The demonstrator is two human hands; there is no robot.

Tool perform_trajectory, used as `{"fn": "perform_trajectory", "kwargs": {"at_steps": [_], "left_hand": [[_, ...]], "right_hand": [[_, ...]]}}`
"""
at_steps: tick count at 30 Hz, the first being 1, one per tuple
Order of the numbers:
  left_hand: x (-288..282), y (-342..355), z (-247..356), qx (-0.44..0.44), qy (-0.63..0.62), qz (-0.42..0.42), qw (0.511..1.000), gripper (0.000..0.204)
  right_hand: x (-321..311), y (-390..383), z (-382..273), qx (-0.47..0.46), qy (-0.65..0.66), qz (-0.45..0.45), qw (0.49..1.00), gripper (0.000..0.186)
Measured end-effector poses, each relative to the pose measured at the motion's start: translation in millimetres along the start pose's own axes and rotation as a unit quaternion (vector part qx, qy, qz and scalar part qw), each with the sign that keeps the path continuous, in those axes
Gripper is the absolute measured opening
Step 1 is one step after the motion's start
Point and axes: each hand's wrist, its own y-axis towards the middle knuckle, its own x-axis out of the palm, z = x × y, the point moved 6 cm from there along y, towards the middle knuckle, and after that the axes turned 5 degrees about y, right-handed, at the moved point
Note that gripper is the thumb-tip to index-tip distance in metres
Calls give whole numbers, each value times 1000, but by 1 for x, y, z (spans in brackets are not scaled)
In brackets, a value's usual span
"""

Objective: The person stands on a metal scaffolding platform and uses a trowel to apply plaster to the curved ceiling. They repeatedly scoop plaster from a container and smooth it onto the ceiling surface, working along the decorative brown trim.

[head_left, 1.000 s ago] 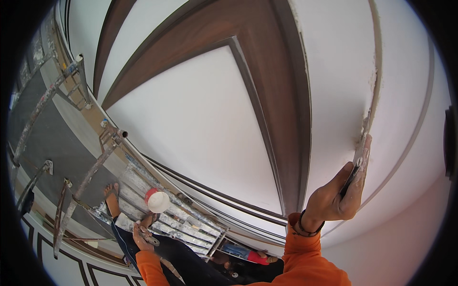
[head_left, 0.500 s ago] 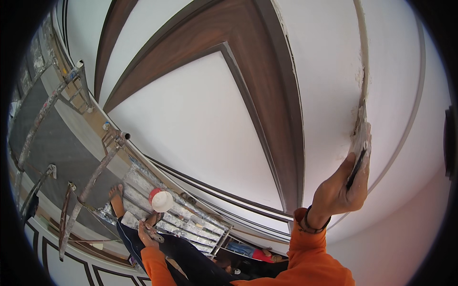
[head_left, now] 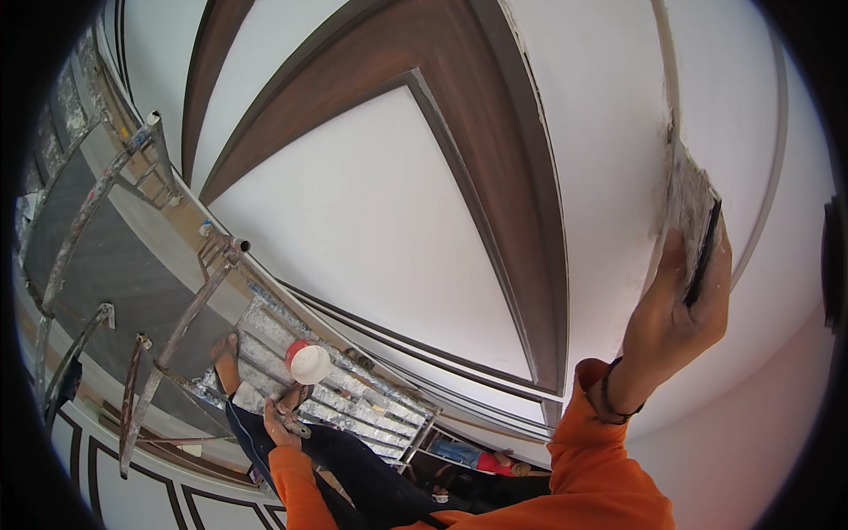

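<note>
My right hand (head_left: 685, 305) is raised at the right, closed round a broad putty knife (head_left: 692, 190) with a black back edge. Its smeared blade touches a pale putty-coated strip (head_left: 669, 62) that runs along the white panelled surface. My left hand (head_left: 279, 429) is low down beside my leg, its fingers bent. A greyish piece (head_left: 299, 430) shows at it and a pale flat piece (head_left: 251, 399) lies close by, but what it holds is too small to tell. A red bucket (head_left: 308, 361) with a whitish inside stands just beyond my feet.
I stand on paint-spattered slatted boards (head_left: 353, 415) of a scaffold. Metal scaffold tubes (head_left: 181, 322) rise at the left above a grey floor (head_left: 141, 256). Dark brown wood trim (head_left: 468, 115) frames the white panels. Another person in red (head_left: 495, 463) is lower down near the bottom.
My right hand and the putty knife have shifted right and slightly up, and the blade has turned so its broad face shows. The view has moved a little; my left hand remains low.
</note>
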Motion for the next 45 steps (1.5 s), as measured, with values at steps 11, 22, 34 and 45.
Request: {"fn": "perform_trajectory", "kwargs": {"at_steps": [11,22,34,45], "left_hand": [[-9,6,-1,-1,-2,-22,1000,26],[-5,5,-6,-4,-8,-13,1000,26],[2,3,4,6,-24,-19,1000,24],[6,2,7,10,-62,-33,998,23]], "right_hand": [[-10,0,17,36,52,-57,996,30],[-26,-18,19,-5,63,-86,994,36],[-5,22,-15,30,72,39,996,33],[51,24,-43,-83,92,76,989,53]]}}
